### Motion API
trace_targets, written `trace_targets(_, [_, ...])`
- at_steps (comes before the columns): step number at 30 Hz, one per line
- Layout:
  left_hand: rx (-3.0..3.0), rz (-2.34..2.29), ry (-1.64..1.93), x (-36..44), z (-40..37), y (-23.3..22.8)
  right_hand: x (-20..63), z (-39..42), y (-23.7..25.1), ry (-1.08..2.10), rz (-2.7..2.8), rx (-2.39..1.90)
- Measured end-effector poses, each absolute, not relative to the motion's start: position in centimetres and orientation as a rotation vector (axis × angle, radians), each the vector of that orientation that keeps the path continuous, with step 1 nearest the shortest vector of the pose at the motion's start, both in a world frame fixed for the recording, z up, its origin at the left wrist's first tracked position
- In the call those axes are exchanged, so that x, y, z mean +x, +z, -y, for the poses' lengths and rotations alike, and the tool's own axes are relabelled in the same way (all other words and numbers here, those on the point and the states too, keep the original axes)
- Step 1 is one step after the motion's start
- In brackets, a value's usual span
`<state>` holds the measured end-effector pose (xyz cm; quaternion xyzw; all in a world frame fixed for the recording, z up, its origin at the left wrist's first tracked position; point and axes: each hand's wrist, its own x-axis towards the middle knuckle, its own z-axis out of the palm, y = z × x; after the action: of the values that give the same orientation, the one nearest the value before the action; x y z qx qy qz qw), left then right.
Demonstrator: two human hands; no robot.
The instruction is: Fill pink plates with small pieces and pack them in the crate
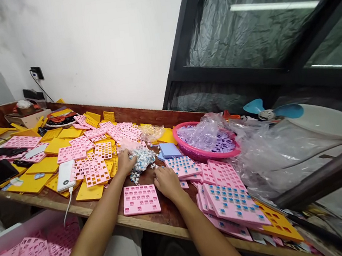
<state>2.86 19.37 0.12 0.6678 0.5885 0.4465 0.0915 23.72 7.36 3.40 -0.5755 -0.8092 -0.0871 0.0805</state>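
Crowded wooden bench [169, 215] noted. Left hand [125, 162] is closed into the switch pile [142, 161]; right hand [167, 182] rests loosely curled, nothing held. Loose switches could be scattered off the edge by a sweep.

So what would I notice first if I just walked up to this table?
Probably all the pink plates with holes and yellow plates scattered over the left of the wooden table. Then the pile of small pale pieces in the middle, where the left hand reaches in. A pink basket of purple pieces sits further right.
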Motion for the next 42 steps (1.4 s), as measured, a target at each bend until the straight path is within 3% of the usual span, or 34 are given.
trace_targets(5, [1.894, -1.822, 1.369, 0.9, -19.9, -0.3, 23.2, -9.5, 5.3, -0.248, 2.340, -1.828])
trace_targets(11, [1.810, -1.880, 1.357, 0.0, -19.8, 0.1, 22.4, -16.1, 7.9, 0.061, 2.472, -1.957])
trace_targets(21, [2.069, -1.792, 1.493, 1.1, -15.8, 4.6, 20.2, -15.1, 4.5, 0.089, 2.579, -1.825])
trace_targets(23, [2.192, -1.551, 1.354, 1.3, -15.0, 5.2, 20.5, -14.1, 4.2, 0.047, 2.576, -1.745])
trace_targets(26, [2.379, -1.218, 0.869, 1.5, -14.4, 5.0, 21.1, -12.8, 4.1, 0.013, 2.586, -1.622])
trace_targets(29, [2.479, -1.163, 0.600, 1.4, -14.6, 4.3, 21.7, -11.7, 4.0, 0.053, 2.612, -1.543])
trace_targets(42, [2.573, -1.029, 0.542, 1.8, -14.0, 4.5, 22.7, -10.3, 2.4, 0.092, 2.545, -1.313])
